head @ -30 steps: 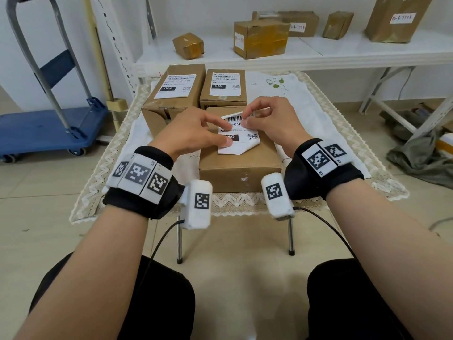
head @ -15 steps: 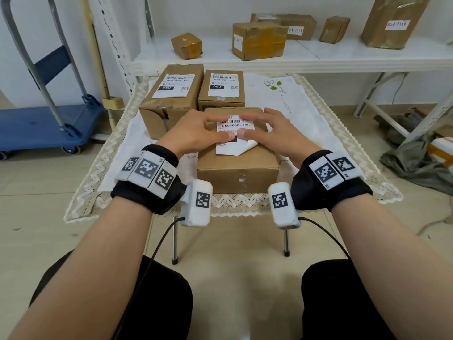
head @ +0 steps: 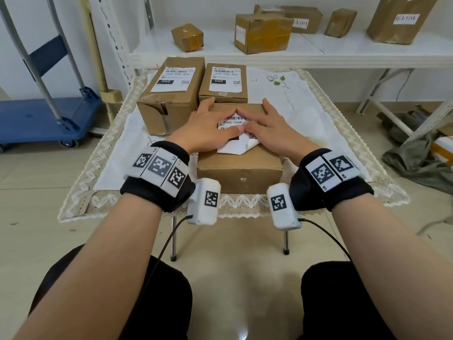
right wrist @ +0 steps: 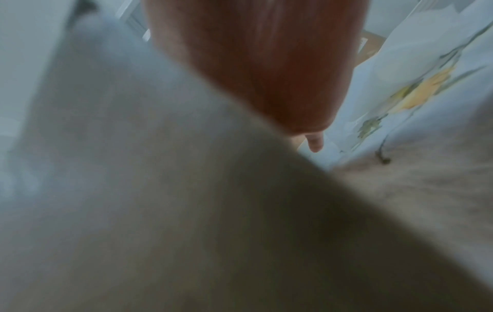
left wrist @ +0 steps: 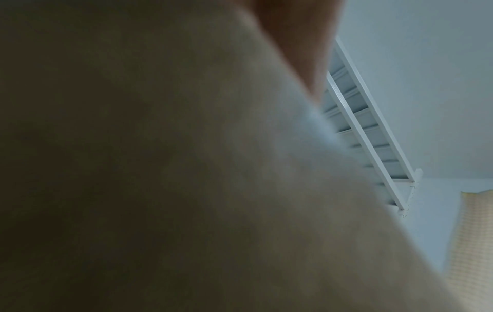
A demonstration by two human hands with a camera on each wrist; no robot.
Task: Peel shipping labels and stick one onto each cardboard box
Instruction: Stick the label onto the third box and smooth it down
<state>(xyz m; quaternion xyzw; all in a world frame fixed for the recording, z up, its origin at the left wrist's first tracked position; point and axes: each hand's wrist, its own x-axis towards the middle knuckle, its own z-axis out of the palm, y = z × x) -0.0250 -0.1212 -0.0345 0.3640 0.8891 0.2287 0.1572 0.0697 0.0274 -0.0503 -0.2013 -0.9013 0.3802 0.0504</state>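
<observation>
In the head view a brown cardboard box [head: 239,169] stands at the table's near edge with a white shipping label [head: 234,122] lying on its top. My left hand [head: 208,126] and right hand [head: 272,123] lie flat on the label with straight fingers, thumbs meeting at its middle. The label's near right corner [head: 251,146] curls up off the box. Behind stand two more boxes, the left one [head: 169,96] and the right one [head: 224,82], each with a label on top. Both wrist views are blurred, filled by box and palm.
The small table [head: 343,153] carries a white lace-edged cloth. A white shelf [head: 318,52] behind holds several taped brown parcels. A blue platform trolley [head: 41,119] stands on the floor to the left. A crumpled grey-green cloth [head: 416,163] lies on the floor at right.
The label, pinched and held up by both hands a second ago, has been laid on the box. Both hands have flattened out and spread over it.
</observation>
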